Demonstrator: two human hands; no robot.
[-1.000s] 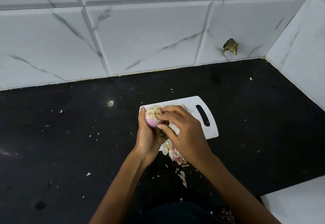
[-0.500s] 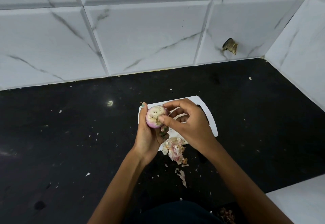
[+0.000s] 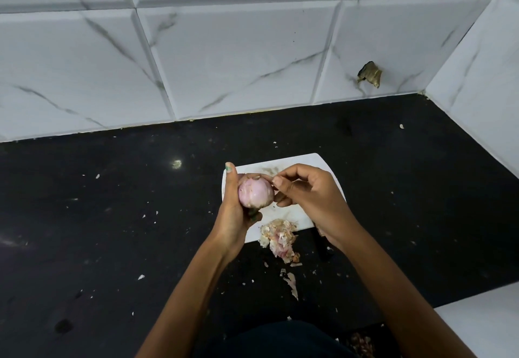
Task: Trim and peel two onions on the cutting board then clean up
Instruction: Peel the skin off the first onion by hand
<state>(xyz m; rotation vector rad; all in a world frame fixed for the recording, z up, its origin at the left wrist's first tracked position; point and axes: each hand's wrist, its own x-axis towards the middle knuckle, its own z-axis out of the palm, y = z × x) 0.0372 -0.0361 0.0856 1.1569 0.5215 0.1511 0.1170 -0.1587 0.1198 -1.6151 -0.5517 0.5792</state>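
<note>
Onion: pale pink bulb, mostly bare of dry skin, held in the air just above the cutting board, cradled in the left hand's fingers.
Left hand: fingers curled round the onion from behind and below, thumb upright along its far-left side.
Right hand: thumb and forefinger pinched together at the onion's upper right edge, seemingly on a thin shred of skin; remaining fingers loosely curled just beside the bulb.
Peel pile: papery scraps heaped on the near edge of the board, below both hands, spilling onto the counter.
Handling, judged: light, firm and round; the peeled surface is likely slick, so it could roll or squirt free of a loose hold. Skin is thin and tears easily.
Where to hold, judged: cup round the middle; take skin at a lifted edge near the trimmed end.
Stage, judged: peeling nearly finished on this onion.
</note>
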